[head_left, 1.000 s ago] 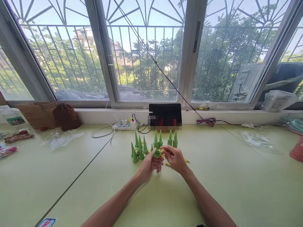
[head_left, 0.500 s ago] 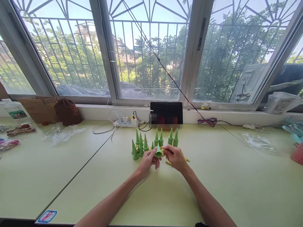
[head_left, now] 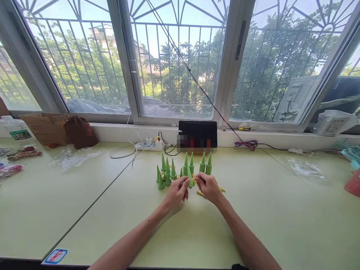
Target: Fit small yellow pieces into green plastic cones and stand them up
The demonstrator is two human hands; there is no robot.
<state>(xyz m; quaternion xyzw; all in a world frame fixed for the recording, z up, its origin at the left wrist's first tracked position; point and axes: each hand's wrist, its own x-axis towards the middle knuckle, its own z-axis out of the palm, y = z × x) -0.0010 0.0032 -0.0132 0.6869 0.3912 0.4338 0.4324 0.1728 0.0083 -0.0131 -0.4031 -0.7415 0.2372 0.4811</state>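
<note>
Several green plastic cones [head_left: 168,171] stand upright in a cluster on the pale green table [head_left: 253,210], in front of a black device. My left hand [head_left: 177,192] is closed around one more green cone [head_left: 190,178], held upright just above the table. My right hand [head_left: 208,186] pinches something small beside that cone; I cannot make out what. Small yellow pieces [head_left: 200,193] lie on the table under and around my hands.
A black device [head_left: 197,135] leans on the window ledge behind the cones, with a power strip [head_left: 149,146] and cables to its left. Clear plastic bags [head_left: 73,156] and a brown pouch [head_left: 80,132] lie at the left. Another bag [head_left: 306,168] lies at the right.
The cone in my left hand has turned from showing its open base toward me to standing point up. Both hands stayed in the same spot.
</note>
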